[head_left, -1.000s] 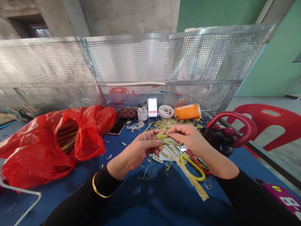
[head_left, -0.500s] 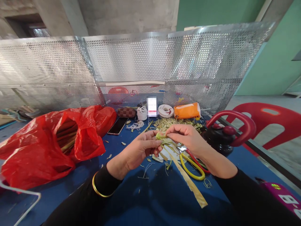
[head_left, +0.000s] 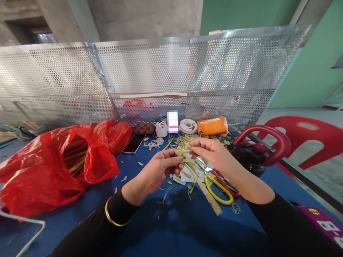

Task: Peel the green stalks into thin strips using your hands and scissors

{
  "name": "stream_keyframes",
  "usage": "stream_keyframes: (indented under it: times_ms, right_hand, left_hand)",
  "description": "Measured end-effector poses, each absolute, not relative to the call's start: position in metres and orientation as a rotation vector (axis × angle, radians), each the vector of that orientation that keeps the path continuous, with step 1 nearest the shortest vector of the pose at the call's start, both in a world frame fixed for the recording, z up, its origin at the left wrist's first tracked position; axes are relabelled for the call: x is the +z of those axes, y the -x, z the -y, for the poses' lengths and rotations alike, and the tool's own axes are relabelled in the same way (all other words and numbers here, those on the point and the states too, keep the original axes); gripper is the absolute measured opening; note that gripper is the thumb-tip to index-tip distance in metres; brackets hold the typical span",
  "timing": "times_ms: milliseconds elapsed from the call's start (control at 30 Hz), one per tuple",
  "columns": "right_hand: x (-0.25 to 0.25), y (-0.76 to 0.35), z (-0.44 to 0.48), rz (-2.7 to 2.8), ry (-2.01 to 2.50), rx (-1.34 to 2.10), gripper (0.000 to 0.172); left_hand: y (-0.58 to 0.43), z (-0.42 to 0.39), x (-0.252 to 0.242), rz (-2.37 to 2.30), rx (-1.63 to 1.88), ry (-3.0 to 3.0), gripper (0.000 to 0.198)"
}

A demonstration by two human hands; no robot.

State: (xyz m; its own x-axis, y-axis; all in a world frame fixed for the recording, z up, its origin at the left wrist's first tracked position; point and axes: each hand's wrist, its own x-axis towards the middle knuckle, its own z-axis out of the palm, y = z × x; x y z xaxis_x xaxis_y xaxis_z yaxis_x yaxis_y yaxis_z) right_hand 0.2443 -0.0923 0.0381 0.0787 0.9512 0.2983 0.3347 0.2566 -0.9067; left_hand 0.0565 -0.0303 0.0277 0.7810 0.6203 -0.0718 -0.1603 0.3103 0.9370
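My left hand (head_left: 158, 167) pinches a small folded piece of pale green plant strip (head_left: 180, 152) between thumb and fingers. My right hand (head_left: 218, 159), closed in a pinch, grips the other end of the strip just to the right. From below the left fingers a long flat tan strip (head_left: 208, 196) hangs down to the right. Scissors with one yellow and one red handle (head_left: 219, 191) lie under the right hand. White paper (head_left: 187, 175) and plant scraps (head_left: 177, 179) are beneath the hands.
On the left is a red plastic bag (head_left: 102, 171) holding brown stalks. A phone (head_left: 134, 143), white string (head_left: 161, 128), a ribbon spool (head_left: 188, 126), an orange packet (head_left: 213, 126) and a plant-scrap pile (head_left: 184, 140) lie behind. A black kettle (head_left: 249, 160) stands right.
My right hand has moved slightly up and away from the left, drawing out the pale strip. The hanging tan strip's lower end has moved up and left.
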Motion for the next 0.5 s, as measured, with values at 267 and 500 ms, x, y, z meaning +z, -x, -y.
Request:
stream_keyframes:
  times_ms: [267, 500]
  right_hand:
    - [0.039, -0.228, 0.098, 1.715, 1.146, 0.263, 0.009]
    - [0.034, -0.231, 0.091, 1.47, 1.411, 0.429, 0.024]
  left_hand:
    - [-0.057, 0.035, 0.03, -0.492, 0.459, -1.206, 0.017]
    - [-0.057, 0.033, 0.029, -0.513, 0.461, -1.198, 0.017]
